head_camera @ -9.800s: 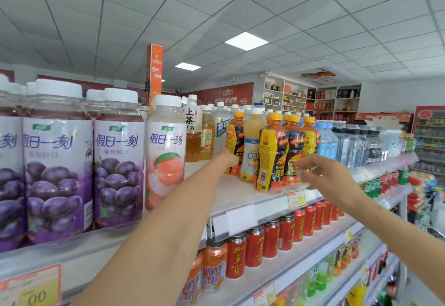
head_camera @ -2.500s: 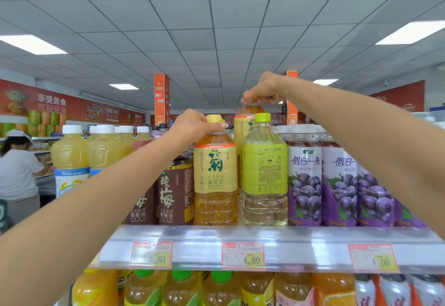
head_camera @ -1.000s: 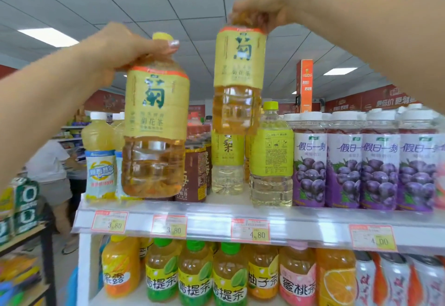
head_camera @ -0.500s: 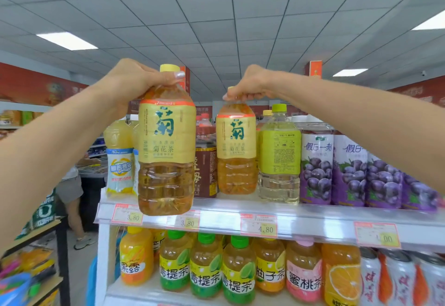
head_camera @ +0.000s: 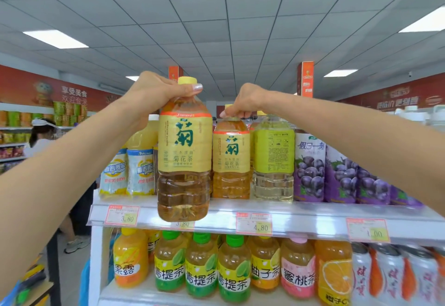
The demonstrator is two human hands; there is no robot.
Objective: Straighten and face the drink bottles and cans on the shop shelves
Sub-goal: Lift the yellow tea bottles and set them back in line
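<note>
now our left hand (head_camera: 154, 93) grips the raised tea bottle (head_camera: 184, 161) by its neck, clear in front of the top shelf (head_camera: 301, 219); our right hand (head_camera: 245, 99) pinches the cap of the second tea bottle (head_camera: 231, 161), standing there beside a pale bottle (head_camera: 273, 161).

Shop interior under a white tiled drop ceiling (head_camera: 216, 16) with bright rectangular light panels (head_camera: 55, 39) set into it. Red banners (head_camera: 60, 91) with pale lettering run along the upper walls. Two upright orange signs (head_camera: 305, 79) meet the ceiling. At left, wall shelves (head_camera: 14, 134) hold packaged goods. A person in a white visor (head_camera: 41, 134) stands there on a grey floor (head_camera: 72, 269).
</note>
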